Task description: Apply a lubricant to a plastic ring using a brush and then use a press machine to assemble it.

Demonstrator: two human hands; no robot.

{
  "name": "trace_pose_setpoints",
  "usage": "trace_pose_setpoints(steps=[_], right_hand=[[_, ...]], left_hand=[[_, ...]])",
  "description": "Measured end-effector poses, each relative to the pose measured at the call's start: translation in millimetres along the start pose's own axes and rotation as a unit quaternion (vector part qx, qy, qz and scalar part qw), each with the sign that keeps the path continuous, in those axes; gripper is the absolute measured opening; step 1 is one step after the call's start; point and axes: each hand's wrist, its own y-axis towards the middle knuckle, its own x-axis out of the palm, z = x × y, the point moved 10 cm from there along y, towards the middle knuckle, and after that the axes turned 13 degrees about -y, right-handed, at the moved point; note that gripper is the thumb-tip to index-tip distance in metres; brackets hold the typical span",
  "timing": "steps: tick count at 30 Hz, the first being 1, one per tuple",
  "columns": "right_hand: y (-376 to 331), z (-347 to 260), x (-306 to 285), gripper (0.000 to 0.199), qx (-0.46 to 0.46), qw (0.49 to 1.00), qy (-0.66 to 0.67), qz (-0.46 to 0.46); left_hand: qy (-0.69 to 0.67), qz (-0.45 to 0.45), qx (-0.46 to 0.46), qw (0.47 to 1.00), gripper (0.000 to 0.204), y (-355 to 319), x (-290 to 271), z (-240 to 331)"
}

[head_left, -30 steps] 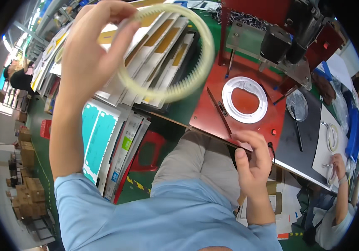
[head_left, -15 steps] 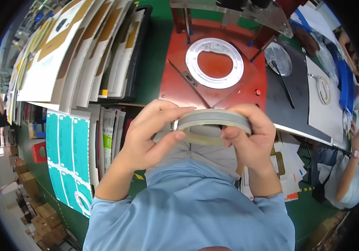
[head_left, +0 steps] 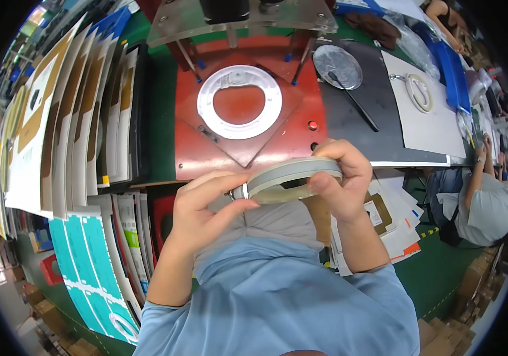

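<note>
Grey/cream ring (head_left: 294,171) held btwn L hand (head_left: 202,210) & R hand (head_left: 347,187).

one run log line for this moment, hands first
left hand: grips pale ring, left end | right hand: grips it, right end | white ring-shaped plate: on red machine, beyond hands
</note>
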Motion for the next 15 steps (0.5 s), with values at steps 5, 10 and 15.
trace_pose_setpoints(steps=[5, 10, 15], right_hand=[[31.1, 15.5, -23.0, 0.037, 0.014, 0.992, 0.110, -0.051], [42.0, 67.3, -176.9, 0.030, 0.109, 0.881, -0.412, 0.204], [41.0, 112.8, -189.2, 0.040, 0.137, 0.856, -0.476, 0.147]], left_hand=[[0.087, -0.006, 0.037, 0.995, 0.036, 5.4, -2.8, 5.2], [0.122, 0.003, 0.099, 0.988, 0.037, 8.6, -7.0, 33.6], [0.138, 0.013, 0.173, 0.975, 0.038, 7.8, -8.8, 51.4]])
